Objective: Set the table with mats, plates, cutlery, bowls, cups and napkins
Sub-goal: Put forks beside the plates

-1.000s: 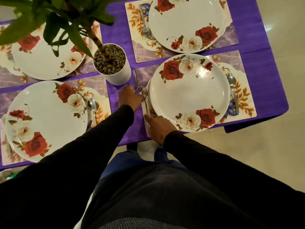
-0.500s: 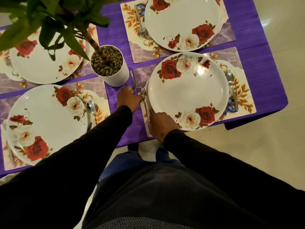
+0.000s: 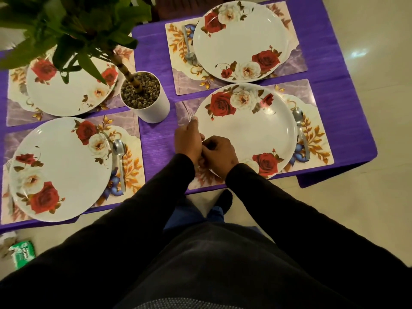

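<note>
Hands shifted together at near-right plate (image 3: pixel 245 130) edge, left hand (image 3: pixel 188 139) pinching fork (image 3: pixel 189 114), right hand (image 3: pixel 219 155) curled, grip unclear, cutlery placement ongoing

— Where are the hands?
— Close together, touching, both arms in black sleeves reaching forward.
— The left hand (image 3: pixel 188 141)?
— Knuckles up, fingers curled downward.
— And the right hand (image 3: pixel 219 156)?
— Fingers curled inward beside the left. What either grips is hidden.

A single head-worn view looks steeply down from close above the desk (image 3: pixel 156 139), facing twelve o'clock, torso at six.
</note>
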Demonstrator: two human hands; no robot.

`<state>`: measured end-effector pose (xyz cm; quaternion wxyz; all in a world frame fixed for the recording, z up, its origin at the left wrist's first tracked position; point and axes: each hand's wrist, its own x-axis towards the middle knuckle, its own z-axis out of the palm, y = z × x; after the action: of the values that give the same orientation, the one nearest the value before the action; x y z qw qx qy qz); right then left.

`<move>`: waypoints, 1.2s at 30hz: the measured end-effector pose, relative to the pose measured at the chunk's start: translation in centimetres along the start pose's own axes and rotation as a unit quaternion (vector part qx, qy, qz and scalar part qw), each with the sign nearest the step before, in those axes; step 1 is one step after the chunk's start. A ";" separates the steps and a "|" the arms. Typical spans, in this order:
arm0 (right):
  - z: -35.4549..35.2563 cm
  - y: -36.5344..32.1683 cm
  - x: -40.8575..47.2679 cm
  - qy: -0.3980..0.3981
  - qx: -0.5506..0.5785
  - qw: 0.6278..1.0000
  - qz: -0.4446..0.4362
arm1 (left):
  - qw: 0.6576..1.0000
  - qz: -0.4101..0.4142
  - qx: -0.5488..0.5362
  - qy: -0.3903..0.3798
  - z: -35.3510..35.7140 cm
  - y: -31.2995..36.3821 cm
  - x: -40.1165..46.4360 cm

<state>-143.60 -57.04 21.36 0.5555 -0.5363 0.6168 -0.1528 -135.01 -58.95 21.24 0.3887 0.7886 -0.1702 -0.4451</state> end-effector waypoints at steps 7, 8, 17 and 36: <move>-1.7 -1.8 -1.7 -0.039 0.247 0.966 0.058 | 0.998 0.034 -0.050 -0.007 0.0 1.7 -2.1; -1.9 -2.1 -1.8 -0.044 0.265 0.961 0.060 | 0.998 0.043 -0.054 -0.008 0.0 2.0 -2.2; -7.0 -1.9 -3.3 0.027 0.252 0.965 0.063 | 0.991 0.119 -0.015 -0.060 2.9 3.5 -5.6; -37.7 12.4 -1.9 0.162 0.241 0.957 0.020 | 0.991 0.002 -0.065 -0.120 32.6 4.9 -15.8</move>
<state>-182.08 -66.18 25.30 0.5639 -0.3424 0.6541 -0.3700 -170.44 -67.36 24.17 0.4166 0.7023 -0.1875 -0.5460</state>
